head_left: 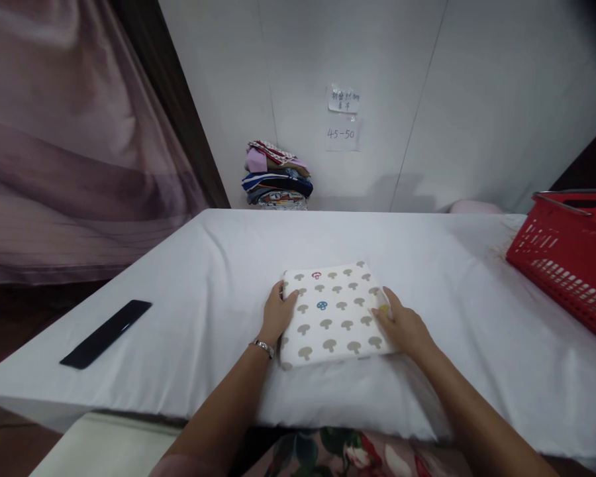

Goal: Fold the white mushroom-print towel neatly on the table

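A folded white cloth with a mushroom print [335, 311] lies flat on the white-covered table [218, 265], near the front edge. My left hand [277, 313] grips its left edge, thumb on top and fingers curled under the side; a bracelet sits on that wrist. On the cloth's right edge rests my right hand [400, 324], its fingers lying on the fabric and curled at the edge.
A thin black flat object [106, 333] lies at the table's left. A red plastic basket [569, 255] stands at the right edge. A stack of folded clothes [275, 175] sits against the back wall, beside paper notes [344, 118]. A purple curtain hangs left.
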Tool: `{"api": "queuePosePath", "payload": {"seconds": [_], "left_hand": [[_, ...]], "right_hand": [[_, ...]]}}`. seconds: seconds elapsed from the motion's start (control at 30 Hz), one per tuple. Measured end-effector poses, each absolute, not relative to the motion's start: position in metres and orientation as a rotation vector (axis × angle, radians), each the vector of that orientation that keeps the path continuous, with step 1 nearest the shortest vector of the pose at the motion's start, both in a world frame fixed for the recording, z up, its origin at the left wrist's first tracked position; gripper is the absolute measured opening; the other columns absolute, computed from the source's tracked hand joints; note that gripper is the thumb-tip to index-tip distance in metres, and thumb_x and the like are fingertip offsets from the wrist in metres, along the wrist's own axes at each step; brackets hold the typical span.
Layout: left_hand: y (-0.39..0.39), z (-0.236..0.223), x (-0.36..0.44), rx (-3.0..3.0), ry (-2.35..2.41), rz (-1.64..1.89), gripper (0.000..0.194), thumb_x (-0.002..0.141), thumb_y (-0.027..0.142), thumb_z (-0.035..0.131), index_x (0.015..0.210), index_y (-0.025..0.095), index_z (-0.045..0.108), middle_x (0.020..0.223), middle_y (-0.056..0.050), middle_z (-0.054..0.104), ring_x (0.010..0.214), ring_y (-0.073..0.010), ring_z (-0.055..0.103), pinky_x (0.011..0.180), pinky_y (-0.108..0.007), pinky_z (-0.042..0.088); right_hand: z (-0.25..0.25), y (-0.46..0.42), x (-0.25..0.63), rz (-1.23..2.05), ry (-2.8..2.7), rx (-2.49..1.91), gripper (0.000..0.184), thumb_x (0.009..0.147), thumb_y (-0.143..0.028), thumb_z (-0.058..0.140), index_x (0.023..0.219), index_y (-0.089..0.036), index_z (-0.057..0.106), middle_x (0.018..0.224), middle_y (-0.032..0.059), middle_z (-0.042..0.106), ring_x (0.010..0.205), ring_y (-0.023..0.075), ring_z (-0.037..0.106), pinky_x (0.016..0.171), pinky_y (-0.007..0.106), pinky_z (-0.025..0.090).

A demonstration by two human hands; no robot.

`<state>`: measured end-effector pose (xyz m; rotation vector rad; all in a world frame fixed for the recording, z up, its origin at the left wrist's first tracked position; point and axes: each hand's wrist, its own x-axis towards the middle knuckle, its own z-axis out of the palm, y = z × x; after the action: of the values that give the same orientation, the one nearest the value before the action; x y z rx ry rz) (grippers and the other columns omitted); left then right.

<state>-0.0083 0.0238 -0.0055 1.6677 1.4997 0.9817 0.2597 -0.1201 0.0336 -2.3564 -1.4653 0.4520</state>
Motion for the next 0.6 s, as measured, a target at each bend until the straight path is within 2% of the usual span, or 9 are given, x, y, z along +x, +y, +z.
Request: {"api": "queuePosePath", "payload": {"seconds": [0.2, 0.33, 0.47, 0.53, 0.6], "left_hand": [[0.023, -0.002, -0.008, 1.669, 1.479, 0.980, 0.048, 0.082, 0.038, 0.059, 0.126, 0.020, 0.049, 0.124, -0.009, 0.059, 0.111, -0.0236, 0.056, 0.096, -0.036, 0.043], [0.018, 0.006, -0.010, 1.688, 1.511, 0.949, 0.053, 0.082, 0.040, 0.058, 0.130, 0.019, 0.046, 0.130, -0.012, 0.055, 0.115, -0.0248, 0.054, 0.098, -0.038, 0.042], [0.004, 0.013, -0.008, 2.075, 1.426, 0.926, 0.055, 0.084, 0.040, 0.055, 0.134, 0.019, 0.043, 0.147, -0.012, 0.037, 0.135, -0.0265, 0.033, 0.111, -0.042, 0.027], [-0.002, 0.013, -0.004, 2.258, 1.342, 0.786, 0.054, 0.085, 0.042, 0.055, 0.133, 0.019, 0.045, 0.150, -0.011, 0.031, 0.140, -0.0279, 0.022, 0.114, -0.045, 0.020], [-0.006, 0.011, 0.000, 2.327, 1.313, 0.625, 0.054, 0.086, 0.046, 0.051, 0.133, 0.019, 0.046, 0.152, -0.012, 0.027, 0.142, -0.0299, 0.017, 0.113, -0.049, 0.017]], "right_hand": [[0.022, -0.119, 0.261, 0.475, -1.395, -2.355, 0.057, 0.089, -0.048, 0.039, 0.140, -0.021, 0.038, 0.097, 0.0112, 0.069, 0.088, 0.0264, 0.065, 0.072, 0.033, 0.045], [0.026, -0.118, 0.262, 0.482, -1.462, -2.387, 0.056, 0.090, -0.047, 0.037, 0.140, -0.021, 0.037, 0.100, 0.0128, 0.069, 0.091, 0.0278, 0.064, 0.073, 0.034, 0.045], [0.038, -0.119, 0.259, 0.403, -1.554, -2.467, 0.055, 0.092, -0.042, 0.035, 0.141, -0.018, 0.035, 0.104, 0.0150, 0.067, 0.095, 0.0300, 0.063, 0.076, 0.039, 0.045], [0.046, -0.115, 0.251, 0.231, -1.638, -2.407, 0.054, 0.091, -0.037, 0.037, 0.141, -0.017, 0.035, 0.120, 0.0171, 0.061, 0.108, 0.0314, 0.057, 0.083, 0.042, 0.045], [0.053, -0.109, 0.235, 0.081, -1.761, -2.221, 0.055, 0.090, -0.034, 0.039, 0.142, -0.018, 0.034, 0.138, 0.0164, 0.047, 0.126, 0.0314, 0.044, 0.095, 0.045, 0.040]]}}
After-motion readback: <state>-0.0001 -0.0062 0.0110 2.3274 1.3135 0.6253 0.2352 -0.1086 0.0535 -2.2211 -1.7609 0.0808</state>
